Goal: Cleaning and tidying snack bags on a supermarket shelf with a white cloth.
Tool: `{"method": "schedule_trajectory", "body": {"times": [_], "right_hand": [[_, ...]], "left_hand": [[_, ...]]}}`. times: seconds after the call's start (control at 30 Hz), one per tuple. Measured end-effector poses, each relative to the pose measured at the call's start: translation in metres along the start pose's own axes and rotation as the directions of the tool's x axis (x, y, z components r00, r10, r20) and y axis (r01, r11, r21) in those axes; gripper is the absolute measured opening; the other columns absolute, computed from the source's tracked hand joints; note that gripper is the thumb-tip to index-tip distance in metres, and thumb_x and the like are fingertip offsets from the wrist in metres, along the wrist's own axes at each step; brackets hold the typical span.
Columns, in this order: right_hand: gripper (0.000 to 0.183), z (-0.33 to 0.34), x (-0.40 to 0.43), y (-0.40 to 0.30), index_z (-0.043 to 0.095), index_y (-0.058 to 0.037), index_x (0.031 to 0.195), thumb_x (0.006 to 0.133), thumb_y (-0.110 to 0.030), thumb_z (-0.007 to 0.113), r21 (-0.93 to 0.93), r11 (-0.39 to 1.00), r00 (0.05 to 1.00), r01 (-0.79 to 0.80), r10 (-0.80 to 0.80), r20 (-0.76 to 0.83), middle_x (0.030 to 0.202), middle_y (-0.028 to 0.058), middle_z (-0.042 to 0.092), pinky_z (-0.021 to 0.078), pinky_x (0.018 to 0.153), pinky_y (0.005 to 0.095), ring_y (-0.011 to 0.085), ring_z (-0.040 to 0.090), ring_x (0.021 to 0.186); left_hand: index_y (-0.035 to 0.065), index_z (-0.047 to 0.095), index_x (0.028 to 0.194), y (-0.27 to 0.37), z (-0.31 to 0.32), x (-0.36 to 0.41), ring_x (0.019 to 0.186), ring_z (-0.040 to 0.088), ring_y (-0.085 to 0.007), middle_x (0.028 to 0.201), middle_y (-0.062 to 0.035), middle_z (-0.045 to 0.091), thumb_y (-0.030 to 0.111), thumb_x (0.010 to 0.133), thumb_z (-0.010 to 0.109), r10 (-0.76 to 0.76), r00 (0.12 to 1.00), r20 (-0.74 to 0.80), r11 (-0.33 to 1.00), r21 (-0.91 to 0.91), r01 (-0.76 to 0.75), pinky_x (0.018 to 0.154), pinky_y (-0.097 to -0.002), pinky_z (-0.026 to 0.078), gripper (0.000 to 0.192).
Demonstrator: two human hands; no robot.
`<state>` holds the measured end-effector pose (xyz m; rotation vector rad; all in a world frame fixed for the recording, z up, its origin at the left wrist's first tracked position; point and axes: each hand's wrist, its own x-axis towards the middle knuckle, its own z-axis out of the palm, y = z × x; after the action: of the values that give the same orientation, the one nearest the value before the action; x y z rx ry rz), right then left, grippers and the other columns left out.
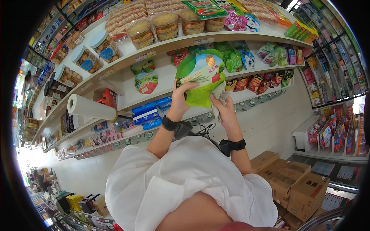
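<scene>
My left hand (180, 99) grips the left side of a green snack pouch (199, 76), its thumb across the front. The pouch has a rounded, fruit-like outline and shows red berries and printed writing. In my right hand (227, 111) is a crumpled grey cloth (218, 101), pinched close against the pouch's lower right edge. Both hands are in front of a white shelf (121, 73), where a similar green pouch (146, 82) stands to the left. Behind the held pouch, more green pouches (233, 61) are partly hidden.
Above run a shelf with clear biscuit tubs (164, 26) and lidded cookie jars (105, 46). A white roll (91, 107) juts out at left. Blue packs (147, 115) lie lower down. Cardboard boxes (303, 196) are stacked at right. People (43, 180) sit far off at left.
</scene>
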<state>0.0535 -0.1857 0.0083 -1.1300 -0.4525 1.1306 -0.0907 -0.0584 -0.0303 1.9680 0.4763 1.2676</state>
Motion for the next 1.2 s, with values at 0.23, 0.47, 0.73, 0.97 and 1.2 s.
{"method": "schedule_trajectory", "body": {"times": [0.23, 0.47, 0.73, 0.97, 1.2], "right_hand": [[0.038, -0.001, 0.017, -0.02, 0.053, 0.0029, 0.121, 0.095, -0.023, 0.064, 0.037, 0.983, 0.899, 0.181, -0.15, -0.412, 0.11, 0.01, 0.064, 0.0554, 0.067, 0.0285, 0.0146, 0.065, 0.087], [0.046, 0.061, 0.016, -0.022, 0.049, -0.0007, 0.138, 0.097, -0.022, 0.054, -0.669, 0.198, 0.561, 0.716, -0.733, 0.384, 0.143, 0.018, 0.047, 0.0317, 0.111, 0.0414, 0.0292, 0.042, 0.135], [0.057, 0.052, 0.04, -0.028, 0.041, 0.0024, 0.142, 0.094, -0.026, 0.053, -0.737, 0.208, 0.639, 0.643, -0.676, 0.367, 0.149, 0.02, 0.04, 0.0157, 0.116, 0.0542, 0.0377, 0.035, 0.14], [0.053, 0.07, 0.025, -0.03, 0.047, 0.004, 0.136, 0.091, -0.022, 0.059, -0.642, 0.156, 0.572, 0.75, -0.641, 0.512, 0.138, 0.0219, 0.052, 0.0182, 0.117, 0.0522, 0.0378, 0.047, 0.129], [0.038, 0.054, 0.045, -0.037, 0.06, 0.0011, 0.121, 0.092, -0.023, 0.057, -0.784, 0.136, 0.666, 0.605, -0.626, 0.405, 0.126, 0.02, 0.058, 0.0216, 0.116, 0.0527, 0.0368, 0.052, 0.122]], "left_hand": [[0.0027, 0.061, 0.115, 0.018, -0.002, 0.021, 0.107, 0.062, -0.0241, 0.116, -0.0125, 0.064, 0.017, 0.09, 0.062, -0.621, 0.757, 0.201, 0.138, -0.923, 0.358, 0.093, -0.0372, 0.052, 0.029], [0.0076, 0.046, 0.139, 0.048, 0.022, 0.029, 0.123, 0.054, -0.0262, 0.134, -0.0099, 0.056, 0.031, 0.102, 0.044, -0.638, 0.736, 0.228, 0.003, -0.955, 0.298, 0.102, -0.0444, 0.046, 0.043], [0.0119, 0.038, 0.147, 0.068, 0.015, 0.031, 0.126, 0.052, -0.0203, 0.142, -0.0058, 0.049, 0.053, 0.103, 0.034, -0.53, 0.767, 0.361, 0.072, -0.882, 0.465, 0.105, -0.0376, 0.043, 0.059], [0.0079, 0.034, 0.147, 0.071, 0.013, 0.035, 0.124, 0.054, -0.0222, 0.138, -0.0122, 0.05, 0.057, 0.103, 0.027, -0.544, 0.767, 0.339, 0.146, -0.862, 0.485, 0.103, -0.0359, 0.045, 0.066], [0.0123, 0.038, 0.146, 0.051, -0.001, 0.021, 0.127, 0.052, -0.0223, 0.14, -0.0104, 0.05, 0.053, 0.103, 0.036, -0.466, 0.642, 0.609, 0.041, -0.71, 0.703, 0.106, -0.0385, 0.043, 0.059]]}}
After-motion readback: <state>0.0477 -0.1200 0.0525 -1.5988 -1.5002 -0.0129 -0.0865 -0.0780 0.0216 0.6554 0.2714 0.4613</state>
